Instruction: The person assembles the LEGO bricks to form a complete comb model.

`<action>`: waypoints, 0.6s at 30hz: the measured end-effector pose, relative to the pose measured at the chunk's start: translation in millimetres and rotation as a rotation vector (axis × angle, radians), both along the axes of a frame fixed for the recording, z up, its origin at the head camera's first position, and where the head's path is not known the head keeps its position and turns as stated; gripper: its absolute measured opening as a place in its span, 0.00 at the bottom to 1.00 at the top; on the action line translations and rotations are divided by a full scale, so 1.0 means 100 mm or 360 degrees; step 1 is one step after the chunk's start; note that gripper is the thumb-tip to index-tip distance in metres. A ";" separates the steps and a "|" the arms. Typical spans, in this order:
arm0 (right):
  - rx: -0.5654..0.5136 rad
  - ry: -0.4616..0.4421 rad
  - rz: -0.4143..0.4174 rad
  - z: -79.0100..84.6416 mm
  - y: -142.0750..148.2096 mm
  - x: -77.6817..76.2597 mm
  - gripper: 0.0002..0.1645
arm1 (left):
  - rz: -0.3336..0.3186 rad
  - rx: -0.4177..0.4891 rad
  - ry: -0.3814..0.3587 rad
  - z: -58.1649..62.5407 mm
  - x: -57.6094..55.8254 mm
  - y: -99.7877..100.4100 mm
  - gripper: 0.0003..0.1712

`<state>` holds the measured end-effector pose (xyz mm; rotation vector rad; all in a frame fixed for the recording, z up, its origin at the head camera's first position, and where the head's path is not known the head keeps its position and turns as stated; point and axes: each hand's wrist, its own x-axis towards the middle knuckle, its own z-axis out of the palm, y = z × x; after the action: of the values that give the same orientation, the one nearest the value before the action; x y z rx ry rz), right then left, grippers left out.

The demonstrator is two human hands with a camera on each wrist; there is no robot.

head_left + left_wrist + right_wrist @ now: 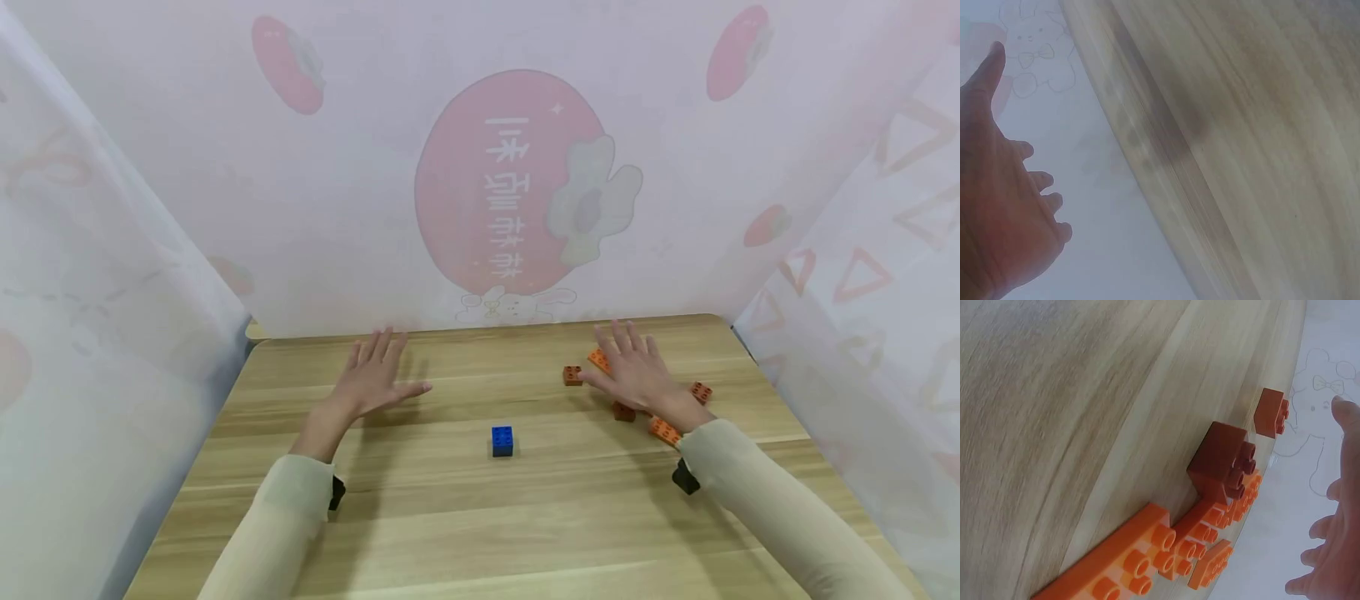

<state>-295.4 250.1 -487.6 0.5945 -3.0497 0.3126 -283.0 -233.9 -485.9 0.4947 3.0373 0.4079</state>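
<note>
My left hand (370,381) hovers over the left part of the table with its fingers spread and nothing held. On the other side my right hand (636,373) is held out above several orange and brown toy bricks, its fingers also spread. A blue toy brick (502,441) sits between the two hands, nearer to me. Just left of the right thumb lies a brown brick (572,376). An orange brick (598,360) is partly hidden by the right fingers. Below the right palm is a dark brown brick (1219,461), and a long orange brick (1124,559) lies near the wrist.
The wooden table (450,517) ends at a pale printed curtain (360,192) along its far edge. More curtain hangs on the left and right sides. Another brown brick (701,392) lies to the right of the right wrist.
</note>
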 end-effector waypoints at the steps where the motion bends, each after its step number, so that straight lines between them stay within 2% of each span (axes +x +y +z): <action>1: -0.0006 0.0000 0.0008 0.00 -0.01 0.00 0.57 | -0.0009 0.0019 0.0004 -0.01 0.01 0.01 0.66; 18: -0.0007 0.0038 0.0119 -0.02 -0.19 -0.03 0.56 | -0.0208 0.0104 -0.0003 -0.01 0.20 0.32 0.63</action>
<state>-298.4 230.8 -489.8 0.7075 -3.0082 0.3110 -262.7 -201.8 -486.9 0.6917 2.9756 0.5009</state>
